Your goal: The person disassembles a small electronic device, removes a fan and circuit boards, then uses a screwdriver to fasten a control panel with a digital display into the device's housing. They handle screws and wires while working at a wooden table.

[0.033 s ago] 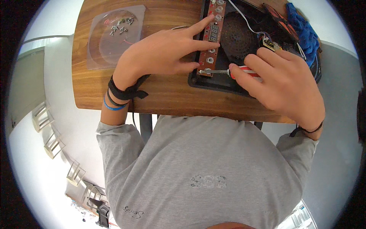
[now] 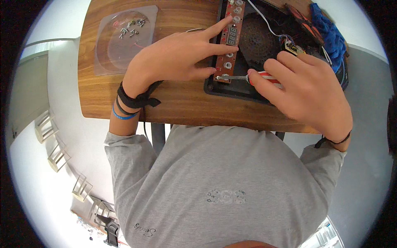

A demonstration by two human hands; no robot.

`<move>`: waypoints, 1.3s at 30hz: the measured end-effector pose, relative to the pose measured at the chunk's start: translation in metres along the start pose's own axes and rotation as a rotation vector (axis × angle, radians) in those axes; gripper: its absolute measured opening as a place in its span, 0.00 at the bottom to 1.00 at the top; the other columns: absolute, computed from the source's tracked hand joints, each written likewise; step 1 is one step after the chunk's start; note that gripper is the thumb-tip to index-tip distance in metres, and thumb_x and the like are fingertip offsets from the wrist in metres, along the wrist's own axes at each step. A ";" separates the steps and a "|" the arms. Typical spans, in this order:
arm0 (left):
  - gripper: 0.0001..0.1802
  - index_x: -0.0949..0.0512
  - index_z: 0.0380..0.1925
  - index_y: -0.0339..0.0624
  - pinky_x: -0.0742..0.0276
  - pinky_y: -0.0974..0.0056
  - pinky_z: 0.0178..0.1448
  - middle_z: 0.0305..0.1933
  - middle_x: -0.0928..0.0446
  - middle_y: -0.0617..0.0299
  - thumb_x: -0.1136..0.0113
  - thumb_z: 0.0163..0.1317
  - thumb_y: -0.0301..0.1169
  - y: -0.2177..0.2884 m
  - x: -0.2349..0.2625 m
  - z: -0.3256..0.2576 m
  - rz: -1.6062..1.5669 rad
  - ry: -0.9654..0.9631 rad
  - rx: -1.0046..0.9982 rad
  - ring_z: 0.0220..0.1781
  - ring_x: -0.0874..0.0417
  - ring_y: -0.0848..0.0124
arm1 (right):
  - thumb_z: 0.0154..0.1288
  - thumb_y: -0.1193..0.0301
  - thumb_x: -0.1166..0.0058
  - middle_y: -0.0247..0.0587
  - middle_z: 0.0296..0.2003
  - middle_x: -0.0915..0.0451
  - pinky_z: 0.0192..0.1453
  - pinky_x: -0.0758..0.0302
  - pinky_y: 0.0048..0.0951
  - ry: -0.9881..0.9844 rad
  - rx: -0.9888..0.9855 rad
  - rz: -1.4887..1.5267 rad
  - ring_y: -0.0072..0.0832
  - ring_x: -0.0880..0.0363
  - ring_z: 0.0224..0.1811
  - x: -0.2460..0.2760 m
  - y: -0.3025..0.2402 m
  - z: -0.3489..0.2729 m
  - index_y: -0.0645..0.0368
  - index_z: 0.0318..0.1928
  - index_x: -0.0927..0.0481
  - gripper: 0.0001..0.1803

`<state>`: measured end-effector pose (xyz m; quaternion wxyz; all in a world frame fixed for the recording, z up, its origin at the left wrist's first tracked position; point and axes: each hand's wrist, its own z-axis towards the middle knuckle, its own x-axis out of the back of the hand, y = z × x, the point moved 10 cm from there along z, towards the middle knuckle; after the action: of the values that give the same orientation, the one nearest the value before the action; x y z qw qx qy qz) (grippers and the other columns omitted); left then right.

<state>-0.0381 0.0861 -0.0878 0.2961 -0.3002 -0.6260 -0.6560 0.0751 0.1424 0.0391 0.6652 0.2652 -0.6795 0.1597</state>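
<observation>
My left hand (image 2: 173,58) reaches over with its fingers spread, their tips touching a long reddish-brown circuit board (image 2: 228,66) that has a digit display and several round buttons. That board lies along the left side of a black plastic housing (image 2: 211,88). In my right hand (image 2: 306,87) is a screwdriver (image 2: 264,77) with a red and white handle, its fingers closed around it. The metal shaft points left, and its tip meets the near end of the board, by the corner. Whether a screw sits under the tip is too small to tell.
A clear plastic lid (image 2: 107,62) with several small screws (image 2: 132,29) lies left on the wooden table (image 2: 182,99). A round dark grille (image 2: 258,41), a white wire (image 2: 266,20) and a small wired board (image 2: 291,46) are inside the housing. A blue cloth (image 2: 331,35) lies far right.
</observation>
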 end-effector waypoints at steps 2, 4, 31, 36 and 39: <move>0.38 0.21 0.80 0.59 0.11 0.45 0.62 0.97 0.51 0.42 0.25 0.70 0.31 -0.001 0.001 0.000 -0.010 0.006 -0.004 0.59 0.08 0.39 | 0.57 0.69 0.32 0.31 0.39 0.21 0.41 0.19 0.31 -0.011 0.008 -0.031 0.28 0.18 0.42 0.000 -0.003 0.004 0.53 0.51 0.09 0.19; 0.37 0.21 0.80 0.59 0.11 0.45 0.62 0.97 0.50 0.42 0.25 0.70 0.32 -0.001 0.001 0.000 -0.018 0.032 -0.028 0.58 0.08 0.39 | 0.58 0.69 0.32 0.30 0.38 0.22 0.40 0.20 0.31 -0.017 0.018 -0.034 0.28 0.19 0.42 0.002 -0.005 0.008 0.54 0.50 0.09 0.18; 0.39 0.21 0.80 0.58 0.09 0.47 0.60 0.96 0.49 0.41 0.23 0.68 0.33 0.004 0.005 -0.003 0.031 0.113 -0.102 0.53 0.06 0.41 | 0.64 0.70 0.30 0.29 0.32 0.23 0.38 0.24 0.29 -0.080 0.046 -0.107 0.26 0.20 0.39 0.011 -0.020 0.025 0.57 0.42 0.08 0.08; 0.39 0.20 0.79 0.58 0.09 0.46 0.60 0.96 0.49 0.42 0.22 0.67 0.34 0.003 0.005 -0.003 0.036 0.113 -0.092 0.53 0.06 0.40 | 0.64 0.70 0.30 0.29 0.32 0.24 0.38 0.24 0.29 -0.073 0.044 -0.111 0.26 0.20 0.39 0.010 -0.020 0.025 0.57 0.41 0.08 0.07; 0.39 0.20 0.79 0.58 0.09 0.46 0.60 0.96 0.49 0.42 0.22 0.67 0.35 0.003 0.005 -0.003 0.043 0.105 -0.087 0.53 0.06 0.40 | 0.64 0.70 0.30 0.29 0.32 0.24 0.38 0.24 0.29 -0.078 0.041 -0.117 0.26 0.20 0.39 0.009 -0.020 0.025 0.57 0.41 0.08 0.07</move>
<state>-0.0385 0.0827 -0.0822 0.3291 -0.2912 -0.5739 -0.6910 0.0661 0.1104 0.0435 0.6406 0.3240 -0.6850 0.1241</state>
